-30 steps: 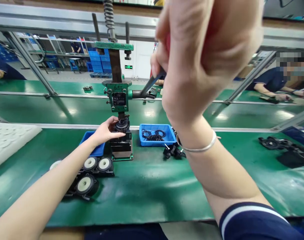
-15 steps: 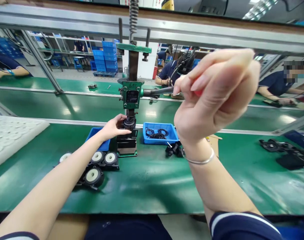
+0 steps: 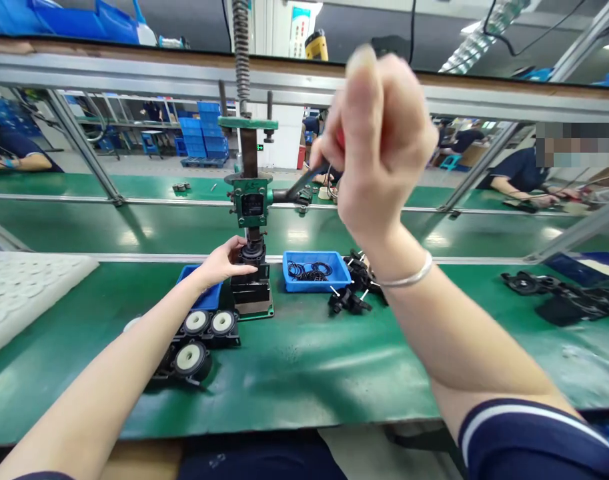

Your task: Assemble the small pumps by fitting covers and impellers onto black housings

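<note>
A green hand press (image 3: 249, 200) stands on the green belt, with a black round part (image 3: 253, 252) seated on its black fixture under the ram. My left hand (image 3: 220, 262) grips that black part from the left side. My right hand (image 3: 377, 143) is raised close to the camera, fist closed around the red grip of the press lever (image 3: 304, 182), which slants up to the right from the press head.
Black housings with white discs (image 3: 199, 337) lie left of the press beside a blue bin (image 3: 203, 293). A blue tray of black rings (image 3: 316, 270) and loose black parts (image 3: 351, 293) sit to the right. A white foam tray (image 3: 19, 287) lies far left. Other people work across the line.
The press lever went from slanted up to level half a second ago, and now slants up again with my right hand on it. My left hand stayed on the black part.
</note>
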Demonstrator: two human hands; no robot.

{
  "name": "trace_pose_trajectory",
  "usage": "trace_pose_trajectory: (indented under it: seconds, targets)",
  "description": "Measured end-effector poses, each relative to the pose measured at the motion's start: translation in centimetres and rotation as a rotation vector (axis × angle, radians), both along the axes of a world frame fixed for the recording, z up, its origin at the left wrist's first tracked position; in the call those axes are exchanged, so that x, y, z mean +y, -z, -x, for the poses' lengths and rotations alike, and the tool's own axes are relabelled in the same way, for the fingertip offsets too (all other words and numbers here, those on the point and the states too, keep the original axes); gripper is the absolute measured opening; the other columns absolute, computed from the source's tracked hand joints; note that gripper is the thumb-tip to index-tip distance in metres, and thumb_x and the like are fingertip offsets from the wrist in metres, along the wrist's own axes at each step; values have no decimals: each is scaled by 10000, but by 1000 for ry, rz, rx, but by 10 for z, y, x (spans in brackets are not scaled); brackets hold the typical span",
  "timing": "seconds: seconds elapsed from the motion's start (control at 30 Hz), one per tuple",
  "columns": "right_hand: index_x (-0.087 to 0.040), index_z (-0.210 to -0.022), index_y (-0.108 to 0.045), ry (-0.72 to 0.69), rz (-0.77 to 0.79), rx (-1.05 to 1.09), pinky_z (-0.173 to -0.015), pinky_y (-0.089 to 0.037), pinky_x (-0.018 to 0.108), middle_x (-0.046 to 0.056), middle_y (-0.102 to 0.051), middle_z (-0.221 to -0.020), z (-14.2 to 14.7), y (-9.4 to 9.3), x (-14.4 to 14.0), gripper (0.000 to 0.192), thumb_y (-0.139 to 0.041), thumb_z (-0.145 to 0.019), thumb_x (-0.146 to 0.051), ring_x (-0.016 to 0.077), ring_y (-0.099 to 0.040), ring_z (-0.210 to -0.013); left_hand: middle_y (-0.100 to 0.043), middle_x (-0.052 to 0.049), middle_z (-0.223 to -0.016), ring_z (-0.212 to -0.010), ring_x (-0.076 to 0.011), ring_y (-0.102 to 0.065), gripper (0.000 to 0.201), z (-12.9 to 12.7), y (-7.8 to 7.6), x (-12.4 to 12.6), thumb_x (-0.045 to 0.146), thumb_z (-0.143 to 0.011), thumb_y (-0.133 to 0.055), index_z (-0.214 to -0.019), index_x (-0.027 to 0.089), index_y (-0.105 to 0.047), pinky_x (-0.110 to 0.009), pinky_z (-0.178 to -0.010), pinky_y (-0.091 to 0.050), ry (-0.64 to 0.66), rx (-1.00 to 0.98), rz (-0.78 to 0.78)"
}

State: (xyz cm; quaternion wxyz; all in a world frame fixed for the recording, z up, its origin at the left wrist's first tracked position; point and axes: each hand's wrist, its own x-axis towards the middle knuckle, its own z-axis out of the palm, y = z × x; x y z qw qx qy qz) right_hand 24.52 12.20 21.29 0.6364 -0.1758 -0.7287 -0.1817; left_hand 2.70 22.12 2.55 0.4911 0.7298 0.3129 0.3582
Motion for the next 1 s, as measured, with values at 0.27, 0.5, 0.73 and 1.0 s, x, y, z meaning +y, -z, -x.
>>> trace_pose_trajectory:
  seconds: [0.27,0.5,0.73,1.0]
  targets:
    - [-250,-746,-477,73,-34,298,-705,-571,342,21,-507,-734,20,24,-19,390,-392,-1041,-490,185,-615,-872,-661,-49,-1133,-1064,-227,-653,634,6,-3,-3,405,-605,-882,-1092,209,-526,-433,-1045,-481,-7,51,-18]
    - [-252,-765,-517,-34,-114,245,-676,-555,324,6,-523,-766,18,27,-16,289,-475,-1026,-369,157,-594,-761,-658,-59,-1157,-1096,-234,-640,621,7,-4,-2,419,-609,-874,-1085,208,-535,-426,-1040,-487,-6,67,-41]
    - [-235,-778,-506,-32,9,156,-828,-556,304,-21,-538,-747,15,10,-22,269,-480,-1035,-313,117,-586,-752,-665,-65,-1177,-1086,-238,-653,647,8,-5,-6,438,-611,-868,-1108,215,-520,-437,-1040,-495,-15,79,-36]
    - [-246,-780,-517,-13,-87,196,-857,-563,345,-2,-540,-745,18,24,-22,271,-461,-1030,-333,153,-606,-773,-667,-59,-1160,-1100,-246,-656,644,6,0,-2,440,-616,-876,-1104,213,-523,-432,-1032,-500,-9,74,-50]
